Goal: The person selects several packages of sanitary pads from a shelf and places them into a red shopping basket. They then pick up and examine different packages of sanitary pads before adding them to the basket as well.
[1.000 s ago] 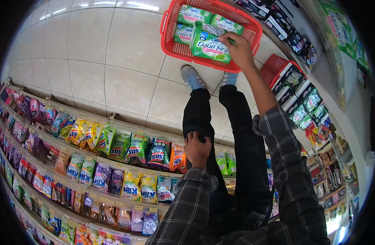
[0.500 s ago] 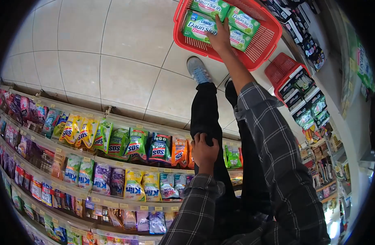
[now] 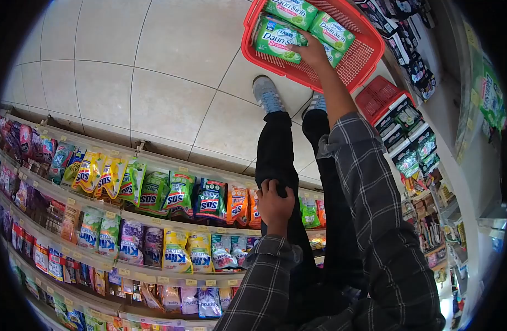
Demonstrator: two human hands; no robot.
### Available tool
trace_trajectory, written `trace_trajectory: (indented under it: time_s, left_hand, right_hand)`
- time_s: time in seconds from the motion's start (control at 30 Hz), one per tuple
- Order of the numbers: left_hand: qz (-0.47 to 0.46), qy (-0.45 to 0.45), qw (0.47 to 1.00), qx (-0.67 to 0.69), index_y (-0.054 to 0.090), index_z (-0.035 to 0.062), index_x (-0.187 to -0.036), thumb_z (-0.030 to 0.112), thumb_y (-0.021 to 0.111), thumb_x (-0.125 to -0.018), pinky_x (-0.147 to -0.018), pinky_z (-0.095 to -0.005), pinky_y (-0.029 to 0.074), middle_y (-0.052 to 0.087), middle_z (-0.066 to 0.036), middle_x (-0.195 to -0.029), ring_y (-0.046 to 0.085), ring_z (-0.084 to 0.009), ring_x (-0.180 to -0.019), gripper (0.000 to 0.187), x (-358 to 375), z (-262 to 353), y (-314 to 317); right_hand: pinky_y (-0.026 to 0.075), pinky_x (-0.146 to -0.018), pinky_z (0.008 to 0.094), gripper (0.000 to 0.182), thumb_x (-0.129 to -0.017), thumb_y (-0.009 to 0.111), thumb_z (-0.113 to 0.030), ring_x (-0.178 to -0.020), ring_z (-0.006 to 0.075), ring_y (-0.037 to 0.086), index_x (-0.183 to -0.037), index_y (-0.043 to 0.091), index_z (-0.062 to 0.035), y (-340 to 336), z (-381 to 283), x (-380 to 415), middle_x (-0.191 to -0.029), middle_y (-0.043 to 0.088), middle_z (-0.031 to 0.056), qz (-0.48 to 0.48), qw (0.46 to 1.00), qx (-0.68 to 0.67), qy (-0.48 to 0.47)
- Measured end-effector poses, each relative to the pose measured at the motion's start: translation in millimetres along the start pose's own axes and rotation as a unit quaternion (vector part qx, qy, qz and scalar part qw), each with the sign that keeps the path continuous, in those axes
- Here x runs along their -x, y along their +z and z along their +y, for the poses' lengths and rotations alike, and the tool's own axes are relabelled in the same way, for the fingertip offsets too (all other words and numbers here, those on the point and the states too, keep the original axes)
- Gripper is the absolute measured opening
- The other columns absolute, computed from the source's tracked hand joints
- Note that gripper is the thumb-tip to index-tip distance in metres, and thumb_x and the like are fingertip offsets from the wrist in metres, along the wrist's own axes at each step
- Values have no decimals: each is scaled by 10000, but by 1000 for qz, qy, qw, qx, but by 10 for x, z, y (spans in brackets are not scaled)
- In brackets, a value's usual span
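Several green and white Daun Sirih packs lie in a red basket (image 3: 369, 47) on the floor. My right hand (image 3: 310, 51) reaches into it, with thumb and fingers at the right end of the front left pack (image 3: 272, 39). Another pack (image 3: 331, 32) lies just beyond my fingers, to the right. My left hand (image 3: 276, 203) rests on my knee, over the black trousers (image 3: 276, 149); its fingers curve over the cloth and hold no item.
Shelves of cleaning pouches (image 3: 179, 193) run along the left and below. A second red basket (image 3: 377, 95) with dark and green packs stands at right, near a shelf of dark packs (image 3: 416, 60). My shoe (image 3: 269, 94) is on the tiled floor (image 3: 170, 71).
My right hand has shifted slightly right and down, and its fingers have drawn in at the front left pack's end. The basket appears slightly further right. My left hand stays on the knee.
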State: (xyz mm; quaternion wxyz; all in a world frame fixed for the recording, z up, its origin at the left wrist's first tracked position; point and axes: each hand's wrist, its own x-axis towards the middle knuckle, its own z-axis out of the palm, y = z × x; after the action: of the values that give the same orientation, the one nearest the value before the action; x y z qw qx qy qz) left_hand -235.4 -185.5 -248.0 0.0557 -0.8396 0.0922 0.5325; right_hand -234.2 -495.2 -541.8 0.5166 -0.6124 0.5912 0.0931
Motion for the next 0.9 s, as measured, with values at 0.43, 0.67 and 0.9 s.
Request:
trace_trajectory:
  time_s: [0.43,0.67,0.9]
  left_hand:
    - [14,38,998,-47,650,79,-1078,311,643,-792,-915,-491,504,593,-131,-1260,569,-397,-1105,368,14,-55,150]
    - [21,57,996,-67,639,73,-1066,313,658,-781,-903,-505,502,600,-135,-1244,569,-396,-1112,374,75,25,200]
    - [44,66,993,-88,649,78,-1033,303,663,-775,-887,-513,502,611,-111,-1223,579,-384,-1097,343,152,111,154]
  right_hand:
    - [445,-1045,395,1132,-767,804,-494,-1310,337,515,-1584,132,-89,87,56,248,-1462,463,255,43,999,-19,-8]
    - [530,-806,409,583,-879,694,-345,-905,318,695,-1290,515,29,45,647,650,-977,710,170,69,997,-7,-35]
    - [522,-695,441,252,-905,635,-262,-800,369,682,-908,669,-12,-637,653,1034,-834,674,225,66,996,-65,13]
